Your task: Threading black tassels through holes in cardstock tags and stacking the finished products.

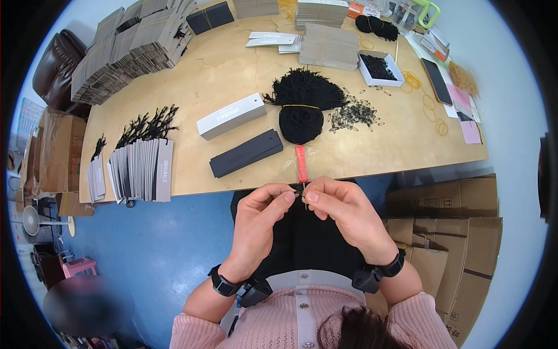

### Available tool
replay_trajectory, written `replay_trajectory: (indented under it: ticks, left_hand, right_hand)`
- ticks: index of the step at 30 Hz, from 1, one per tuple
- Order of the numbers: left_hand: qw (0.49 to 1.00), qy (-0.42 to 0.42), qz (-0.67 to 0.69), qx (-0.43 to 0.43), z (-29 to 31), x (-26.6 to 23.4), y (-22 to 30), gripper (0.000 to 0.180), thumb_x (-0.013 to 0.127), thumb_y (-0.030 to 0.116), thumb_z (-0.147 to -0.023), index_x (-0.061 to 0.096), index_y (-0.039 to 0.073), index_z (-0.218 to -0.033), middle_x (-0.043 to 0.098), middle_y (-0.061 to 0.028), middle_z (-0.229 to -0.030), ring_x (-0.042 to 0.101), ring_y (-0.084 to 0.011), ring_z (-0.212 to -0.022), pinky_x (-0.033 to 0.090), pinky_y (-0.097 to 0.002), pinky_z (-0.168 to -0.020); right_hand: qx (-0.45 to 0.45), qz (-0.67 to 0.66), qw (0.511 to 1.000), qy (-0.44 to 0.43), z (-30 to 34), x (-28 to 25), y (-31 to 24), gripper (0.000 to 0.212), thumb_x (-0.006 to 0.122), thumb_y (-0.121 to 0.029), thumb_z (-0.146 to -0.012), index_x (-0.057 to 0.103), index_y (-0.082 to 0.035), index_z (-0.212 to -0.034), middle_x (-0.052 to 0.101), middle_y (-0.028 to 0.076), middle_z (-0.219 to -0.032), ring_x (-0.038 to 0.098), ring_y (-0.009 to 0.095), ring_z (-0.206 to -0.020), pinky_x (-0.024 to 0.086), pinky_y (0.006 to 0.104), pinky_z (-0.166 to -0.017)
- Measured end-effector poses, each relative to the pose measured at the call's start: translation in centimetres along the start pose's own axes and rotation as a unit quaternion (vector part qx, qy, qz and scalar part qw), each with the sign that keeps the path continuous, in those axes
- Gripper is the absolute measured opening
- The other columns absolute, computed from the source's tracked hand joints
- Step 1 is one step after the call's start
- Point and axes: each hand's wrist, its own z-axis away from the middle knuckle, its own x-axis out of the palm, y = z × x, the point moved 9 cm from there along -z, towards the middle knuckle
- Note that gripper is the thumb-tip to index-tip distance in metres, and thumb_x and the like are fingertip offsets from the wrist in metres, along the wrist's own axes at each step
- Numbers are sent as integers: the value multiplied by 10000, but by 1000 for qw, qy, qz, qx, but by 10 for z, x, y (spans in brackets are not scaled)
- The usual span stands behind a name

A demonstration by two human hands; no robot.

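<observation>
Just off the table's front edge, my left hand [263, 212] and my right hand [342, 209] meet with thumbs and forefingers pinched. A small dark piece, which looks like black string [298, 190], shows at the left fingertips. What the right fingertips pinch is mostly hidden. Between them runs the thin metal shaft of a red-handled tool [301, 163], held to the table edge under clear tape. Behind it lies a banded bundle of black strings [302, 107]. Small black safety pins [354, 113] are scattered to its right.
Pale tags [226, 116] and dark tags [246, 153] are stacked left of the bundle. Strung tags [139, 168] lie at the table's left front. Grey card stacks [133, 41], a white box of pins [381, 68] and a phone [436, 81] stand farther back. Cardboard boxes [447, 250] lean at right.
</observation>
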Motion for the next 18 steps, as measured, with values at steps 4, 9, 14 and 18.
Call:
replay_trajectory:
  ticks: [4, 9, 14, 18]
  left_hand:
    - [1000, 1, 10, -4, 0, -1, -1, 135, 706, 85, -940, 727, 18, -1055, 673, 28, -875, 498, -24, -748, 374, -202, -655]
    - [1000, -2, 7, -6, 1, 0, -2, 134, 710, 87, -937, 733, 19, -1051, 694, 16, -906, 528, -31, -775, 395, -204, -678]
    - [1000, 3, 9, -8, 2, -3, -1, 132, 717, 88, -932, 735, 18, -1041, 704, 5, -922, 558, -40, -797, 410, -206, -697]
    - [1000, -8, 5, -11, 2, 0, -1, 134, 719, 93, -929, 736, 16, -1037, 708, -4, -928, 572, -44, -806, 425, -207, -708]
  right_hand:
    - [29, -34, 999, 10, 1, 2, 5, 224, 673, -228, -971, 667, -4, -954, 589, -3, -843, 461, 68, -731, 371, 216, -659]
    - [12, 31, 999, 27, 1, 0, 6, 193, 673, -203, -975, 663, -16, -930, 594, -9, -879, 473, 68, -729, 386, 213, -659]
    - [-212, 321, 917, 108, 15, 6, -46, 131, 758, -92, -876, 677, -29, -958, 571, 39, -971, 531, 102, -713, 451, 248, -632]
    - [-346, 469, 806, 108, 29, 23, -73, 184, 784, -19, -789, 672, -38, -934, 552, 76, -1061, 584, 185, -816, 492, 279, -639]
